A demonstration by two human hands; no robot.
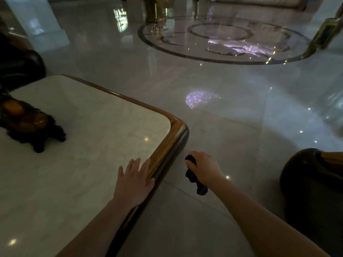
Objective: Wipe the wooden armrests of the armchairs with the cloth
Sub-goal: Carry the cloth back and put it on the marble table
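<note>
Head view: marble-topped table (83,127) with wooden rim on glossy marble floor (232,136).

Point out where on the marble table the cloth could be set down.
Most of the table top is bare: the wide stretch between the dark carved ornament on the left and the wooden rim, ahead of the flat left hand. Only the left edge is taken by the ornament. The right hand grips the cloth above the floor beside the table corner.

Single head-worn view, looking forward and down, close over table (78,127) corner
</note>
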